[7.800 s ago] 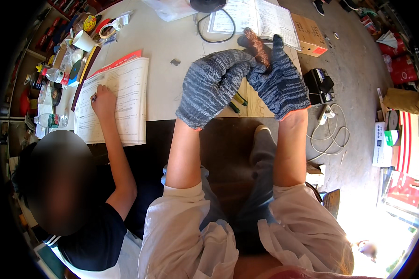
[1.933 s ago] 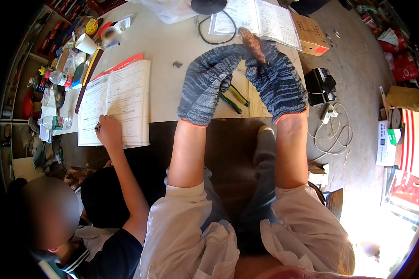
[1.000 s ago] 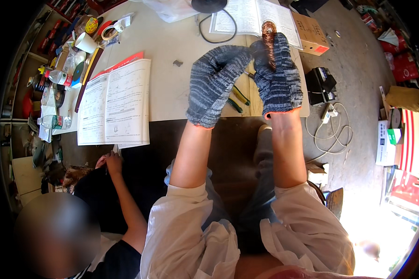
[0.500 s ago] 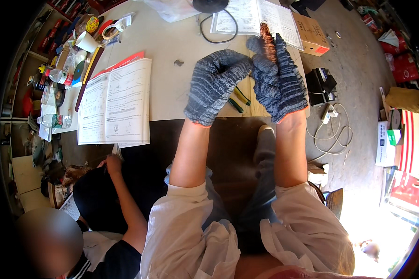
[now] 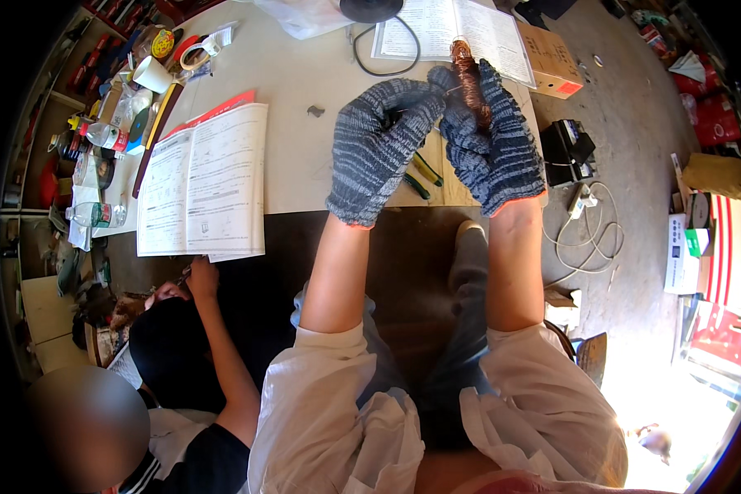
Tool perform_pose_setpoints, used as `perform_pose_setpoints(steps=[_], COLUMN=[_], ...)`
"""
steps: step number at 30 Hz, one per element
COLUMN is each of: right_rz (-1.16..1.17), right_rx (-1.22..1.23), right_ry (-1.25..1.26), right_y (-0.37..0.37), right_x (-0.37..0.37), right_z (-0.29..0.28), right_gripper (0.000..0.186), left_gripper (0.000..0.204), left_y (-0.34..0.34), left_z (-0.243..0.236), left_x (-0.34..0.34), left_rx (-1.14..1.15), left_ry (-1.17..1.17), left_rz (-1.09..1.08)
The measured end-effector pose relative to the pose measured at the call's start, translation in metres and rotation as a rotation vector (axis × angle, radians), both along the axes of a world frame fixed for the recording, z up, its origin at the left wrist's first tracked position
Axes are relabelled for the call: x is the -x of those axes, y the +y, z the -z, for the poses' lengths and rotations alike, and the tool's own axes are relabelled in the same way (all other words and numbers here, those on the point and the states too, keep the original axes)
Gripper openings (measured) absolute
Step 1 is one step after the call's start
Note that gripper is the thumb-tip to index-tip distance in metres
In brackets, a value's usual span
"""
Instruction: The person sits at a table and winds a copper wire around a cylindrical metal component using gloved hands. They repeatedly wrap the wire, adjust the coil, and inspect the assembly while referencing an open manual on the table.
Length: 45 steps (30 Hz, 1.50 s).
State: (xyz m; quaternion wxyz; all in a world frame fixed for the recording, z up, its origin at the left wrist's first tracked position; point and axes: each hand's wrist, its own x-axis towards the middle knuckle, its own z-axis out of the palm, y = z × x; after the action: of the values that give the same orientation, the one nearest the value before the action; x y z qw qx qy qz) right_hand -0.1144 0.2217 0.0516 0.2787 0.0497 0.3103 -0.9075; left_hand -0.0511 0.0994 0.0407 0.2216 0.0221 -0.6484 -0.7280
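Both my hands wear grey and dark striped knitted gloves with orange cuffs, above the table's front edge. My right hand [image 5: 500, 152] is closed around a coil of copper wire [image 5: 468, 81], which stands up between its thumb and fingers. Beside it my left hand [image 5: 383, 144] is closed in a pinch, fingertips meeting the right glove near the coil. Whatever those fingers hold, perhaps a thin strand, is too small to make out. Pliers with green and yellow handles [image 5: 426, 171] lie on the table between and below the gloves.
An open book [image 5: 202, 185] overhangs the table's front edge at left; another [image 5: 502, 37] lies at the back beside a cardboard box [image 5: 549, 59]. Bottles, tape and a cup [image 5: 152, 74] crowd the left side. A person [image 5: 214, 362] sits at my lower left. A white cable [image 5: 601, 239] loops on the floor.
The coil and my right fingers have shifted slightly left, and my left hand has turned a little toward them. The seated person's hands have moved beneath the open book's edge.
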Motion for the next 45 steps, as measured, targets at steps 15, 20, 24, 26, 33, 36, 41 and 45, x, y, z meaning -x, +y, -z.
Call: perform_pose_setpoints(steps=[15, 20, 24, 26, 33, 36, 41, 45], right_rz=[0.027, 0.104, 0.175, 0.118, 0.145, 0.157, 0.100, 0.414], right_rx=[-0.147, -0.130, -0.401, -0.435, -0.274, -0.478, -0.319, -0.897], right_ry=[0.190, 0.250, 0.638, 0.570, 0.425, 0.669, 0.535, 1.248], right_y=[0.000, -0.006, -0.005, -0.012, -0.005, -0.009, -0.001, -0.003], right_x=[0.000, -0.004, -0.001, -0.007, -0.004, -0.009, 0.001, -0.001], right_z=[-0.001, 0.003, 0.016, 0.009, 0.012, 0.013, 0.018, 0.030], right_gripper=[0.029, 0.027, 0.025, 0.026, 0.024, 0.024, 0.030, 0.040], left_gripper=[0.018, 0.020, 0.021, 0.021, 0.020, 0.020, 0.023, 0.027], left_y=[-0.003, -0.003, 0.003, -0.005, -0.002, -0.007, 0.000, 0.005], left_z=[0.007, 0.000, 0.000, -0.003, -0.007, -0.007, -0.002, -0.005], left_x=[0.002, -0.005, 0.002, -0.006, -0.004, -0.008, -0.003, -0.004], left_rx=[0.303, 0.335, 0.323, 0.326, 0.294, 0.205, 0.188, 0.165], left_ry=[0.102, 0.052, 0.096, 0.065, 0.004, 0.031, 0.052, -0.038], left_rz=[-0.084, -0.059, -0.040, -0.066, -0.009, 0.012, -0.041, 0.007])
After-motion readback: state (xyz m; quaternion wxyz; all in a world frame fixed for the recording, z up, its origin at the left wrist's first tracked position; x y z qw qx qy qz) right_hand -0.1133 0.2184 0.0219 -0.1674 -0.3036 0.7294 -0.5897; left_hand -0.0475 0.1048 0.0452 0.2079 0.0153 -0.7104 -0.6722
